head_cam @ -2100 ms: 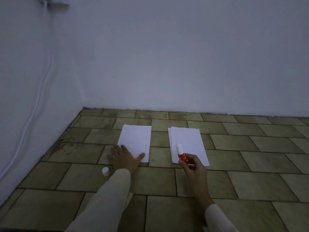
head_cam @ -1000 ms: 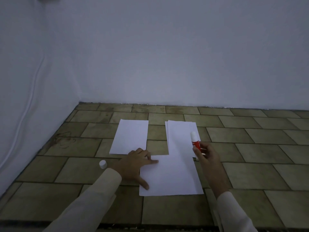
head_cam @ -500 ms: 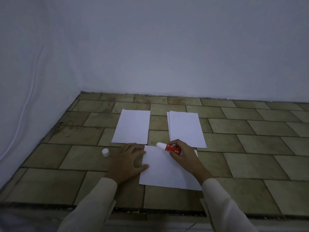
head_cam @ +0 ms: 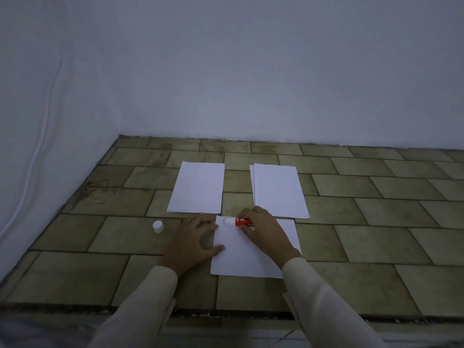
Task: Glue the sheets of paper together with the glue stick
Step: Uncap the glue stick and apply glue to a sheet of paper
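Hands, right [head_cam: 263,233] gripping glue stick [head_cam: 239,221], left [head_cam: 194,241] spread

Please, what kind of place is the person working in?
Probably a bare indoor room corner: brick-pattern floor tiles, two plain white walls meeting, and a white cable down the left wall.

Head view, facing forward-down; probably low over floor [head_cam: 376,237]

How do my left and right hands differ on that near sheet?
The left hand lies open, fingers spread, pinning the near sheet at its left edge; the right hand curls round the red glue stick, tip on that sheet's far left corner. The left hand sits mainly on floor tiles; the right hand is over the sheet. Both have cream sleeves.
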